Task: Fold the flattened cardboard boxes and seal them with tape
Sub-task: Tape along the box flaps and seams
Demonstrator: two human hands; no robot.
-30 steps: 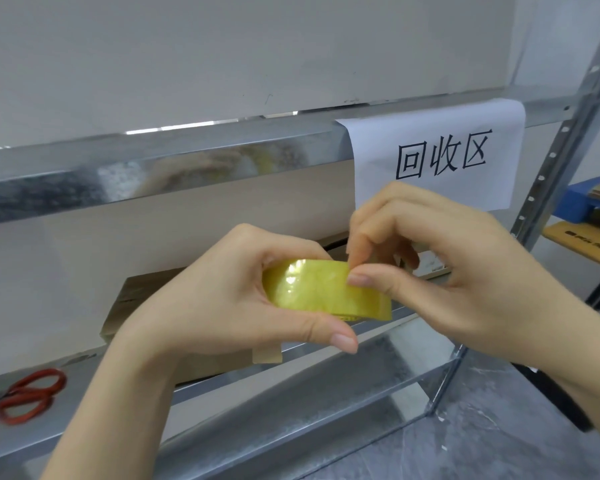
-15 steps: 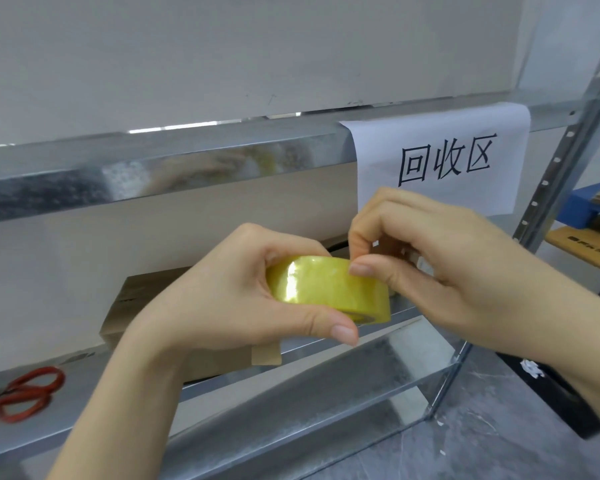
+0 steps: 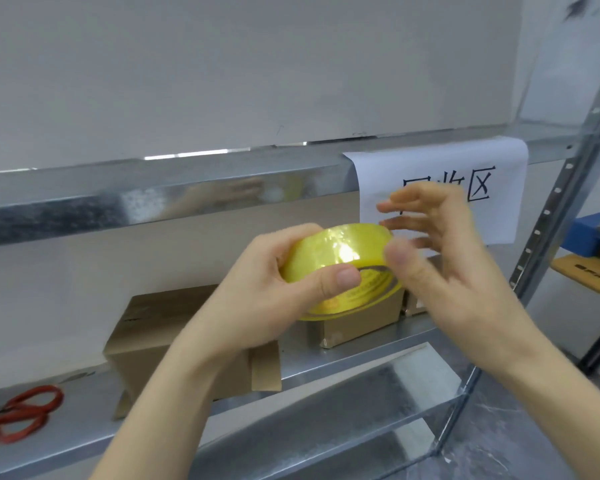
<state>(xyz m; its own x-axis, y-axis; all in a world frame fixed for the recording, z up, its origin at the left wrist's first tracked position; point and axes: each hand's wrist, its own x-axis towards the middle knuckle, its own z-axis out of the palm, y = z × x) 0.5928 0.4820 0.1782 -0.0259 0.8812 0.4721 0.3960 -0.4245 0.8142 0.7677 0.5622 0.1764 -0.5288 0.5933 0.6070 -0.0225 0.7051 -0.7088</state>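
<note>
Tape: shiny yellow roll of packing tape (image 3: 340, 251), held in the air in front of the shelving.
Left hand: left hand (image 3: 257, 306) grips the roll, thumb across its outer face, fingers curled behind.
Right hand: right hand (image 3: 447, 271) is blurred, fingers spread and holding nothing, thumb tip at the roll's right rim.
Boxes: brown cardboard boxes (image 3: 160, 327) stand on the grey metal shelf (image 3: 326, 368), behind the hands.
Scissors: red-handled scissors (image 3: 25, 412), far left on the shelf.

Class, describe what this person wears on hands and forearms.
Both are bare: the left hand and right hand show no gloves, rings or watch, and no sleeves are in view. The right hand is blurred, so small details there are uncertain.
</note>
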